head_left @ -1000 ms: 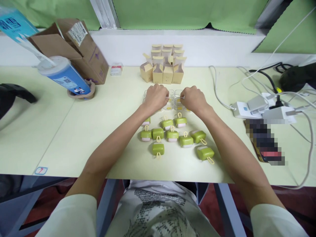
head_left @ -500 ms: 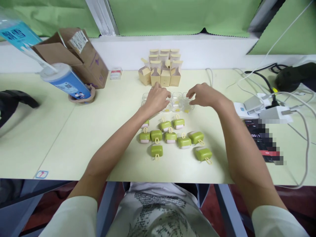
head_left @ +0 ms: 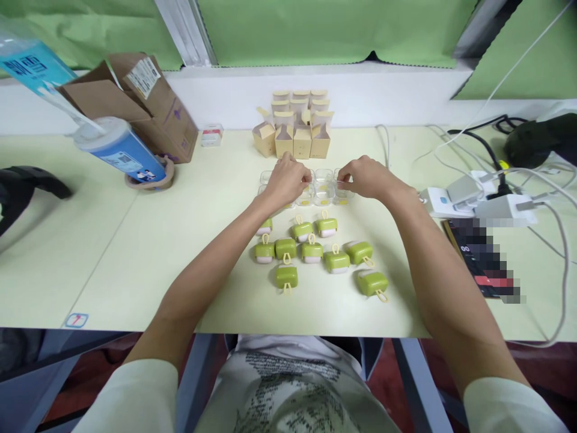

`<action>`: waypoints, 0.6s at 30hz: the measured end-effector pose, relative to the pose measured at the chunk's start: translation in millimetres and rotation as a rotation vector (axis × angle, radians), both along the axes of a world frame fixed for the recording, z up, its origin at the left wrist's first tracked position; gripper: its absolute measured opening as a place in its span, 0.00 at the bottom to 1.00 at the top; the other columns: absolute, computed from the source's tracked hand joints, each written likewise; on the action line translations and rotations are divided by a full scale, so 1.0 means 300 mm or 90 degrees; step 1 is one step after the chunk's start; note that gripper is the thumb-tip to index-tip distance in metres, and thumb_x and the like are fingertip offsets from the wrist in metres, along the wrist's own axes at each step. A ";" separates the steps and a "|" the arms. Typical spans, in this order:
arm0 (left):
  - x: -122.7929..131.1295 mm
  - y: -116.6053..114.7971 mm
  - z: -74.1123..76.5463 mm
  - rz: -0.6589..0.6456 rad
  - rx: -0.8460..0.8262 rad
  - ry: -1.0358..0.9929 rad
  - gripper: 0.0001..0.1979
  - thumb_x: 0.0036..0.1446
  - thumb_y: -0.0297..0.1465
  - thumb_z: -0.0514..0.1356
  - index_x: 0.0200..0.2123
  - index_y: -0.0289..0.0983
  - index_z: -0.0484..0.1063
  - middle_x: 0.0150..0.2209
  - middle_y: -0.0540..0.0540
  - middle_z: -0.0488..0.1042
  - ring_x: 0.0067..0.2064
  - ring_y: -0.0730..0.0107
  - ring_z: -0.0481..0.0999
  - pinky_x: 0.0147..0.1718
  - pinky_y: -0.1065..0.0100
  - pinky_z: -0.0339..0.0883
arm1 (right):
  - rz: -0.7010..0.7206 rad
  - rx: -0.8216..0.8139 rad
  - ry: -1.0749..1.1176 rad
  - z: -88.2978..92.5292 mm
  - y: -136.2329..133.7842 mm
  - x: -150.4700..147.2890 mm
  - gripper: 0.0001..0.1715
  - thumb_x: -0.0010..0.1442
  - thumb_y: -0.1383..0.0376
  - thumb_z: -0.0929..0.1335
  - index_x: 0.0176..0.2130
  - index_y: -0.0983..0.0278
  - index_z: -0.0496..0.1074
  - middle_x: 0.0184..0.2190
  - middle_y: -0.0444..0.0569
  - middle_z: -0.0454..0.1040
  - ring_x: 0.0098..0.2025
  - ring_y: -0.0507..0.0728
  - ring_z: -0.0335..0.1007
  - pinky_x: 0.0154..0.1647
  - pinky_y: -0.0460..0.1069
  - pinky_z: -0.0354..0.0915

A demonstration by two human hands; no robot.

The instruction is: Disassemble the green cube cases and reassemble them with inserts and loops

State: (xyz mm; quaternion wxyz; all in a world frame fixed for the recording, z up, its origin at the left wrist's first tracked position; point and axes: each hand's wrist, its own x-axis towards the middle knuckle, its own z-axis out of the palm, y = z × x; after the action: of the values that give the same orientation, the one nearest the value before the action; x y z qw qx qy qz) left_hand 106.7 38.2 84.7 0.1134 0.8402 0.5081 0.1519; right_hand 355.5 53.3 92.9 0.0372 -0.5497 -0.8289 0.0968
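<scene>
Several clear plastic containers [head_left: 323, 191], some with a yellow spot inside, stand in two rows in the middle of the table. My left hand [head_left: 287, 181] reaches over the left part of these rows, its fingers curled; what lies between them is hidden. At the right end, my right hand [head_left: 367, 177] has thumb and fingers closed on the edge of a clear plastic container [head_left: 344, 193]. Nearer to me lie several small green cases [head_left: 311, 249] with pale undersides and cream loops, some facing different ways.
Small open cardboard boxes [head_left: 302, 143] stand grouped against the wall. To the left are a blue wipes canister [head_left: 128, 153], a large brown carton [head_left: 164, 114] and a small white box [head_left: 211, 136]. A power strip [head_left: 444, 201], cables and a phone [head_left: 478, 258] lie on the right.
My right hand's fingers have come together on the clear container at the right end. My left hand stays nearly in place, and the green cases have not moved.
</scene>
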 end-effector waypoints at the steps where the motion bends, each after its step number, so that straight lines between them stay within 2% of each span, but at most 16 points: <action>1: 0.000 0.001 -0.002 -0.003 0.003 -0.002 0.14 0.69 0.24 0.62 0.47 0.37 0.90 0.45 0.35 0.85 0.65 0.40 0.72 0.64 0.44 0.71 | -0.006 0.003 -0.002 0.000 0.000 -0.002 0.08 0.71 0.65 0.76 0.46 0.62 0.90 0.44 0.57 0.89 0.48 0.67 0.83 0.56 0.58 0.71; 3: -0.004 0.005 -0.003 -0.009 0.007 -0.001 0.14 0.69 0.25 0.63 0.48 0.37 0.90 0.46 0.35 0.86 0.65 0.40 0.72 0.65 0.43 0.71 | -0.012 -0.002 -0.018 0.014 -0.001 0.001 0.10 0.69 0.68 0.76 0.47 0.63 0.90 0.46 0.56 0.89 0.47 0.65 0.83 0.55 0.57 0.72; 6: -0.035 0.023 0.013 -0.027 0.012 -0.004 0.14 0.69 0.26 0.64 0.53 0.37 0.88 0.52 0.37 0.87 0.66 0.40 0.73 0.66 0.44 0.70 | 0.000 -0.024 0.025 0.066 -0.005 0.030 0.16 0.64 0.70 0.78 0.51 0.63 0.90 0.46 0.53 0.90 0.42 0.63 0.83 0.52 0.57 0.74; 10: -0.110 0.056 0.047 -0.052 0.031 -0.050 0.13 0.68 0.27 0.66 0.52 0.40 0.87 0.54 0.42 0.87 0.65 0.45 0.75 0.69 0.46 0.69 | 0.008 0.049 0.094 0.105 0.005 0.075 0.16 0.65 0.66 0.77 0.52 0.61 0.89 0.43 0.51 0.90 0.41 0.63 0.83 0.53 0.59 0.76; 14: -0.133 0.056 0.049 -0.069 0.027 -0.055 0.10 0.68 0.30 0.68 0.49 0.39 0.88 0.51 0.41 0.88 0.64 0.44 0.76 0.69 0.46 0.69 | 0.022 0.009 0.031 0.053 0.028 0.059 0.21 0.63 0.69 0.77 0.54 0.59 0.90 0.48 0.48 0.91 0.44 0.62 0.83 0.57 0.58 0.76; 18: -0.090 0.039 0.010 -0.077 0.017 -0.015 0.11 0.67 0.32 0.69 0.50 0.37 0.89 0.50 0.38 0.88 0.64 0.39 0.74 0.66 0.42 0.70 | 0.026 -0.031 0.000 0.003 0.037 0.023 0.25 0.63 0.71 0.75 0.57 0.61 0.89 0.52 0.50 0.91 0.45 0.61 0.83 0.55 0.55 0.76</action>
State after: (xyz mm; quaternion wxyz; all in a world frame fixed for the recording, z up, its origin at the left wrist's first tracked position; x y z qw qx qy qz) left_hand 79.7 49.7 87.6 0.1170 0.8691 0.4527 0.1615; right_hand 362.4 64.5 93.9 0.0216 -0.5333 -0.8374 0.1180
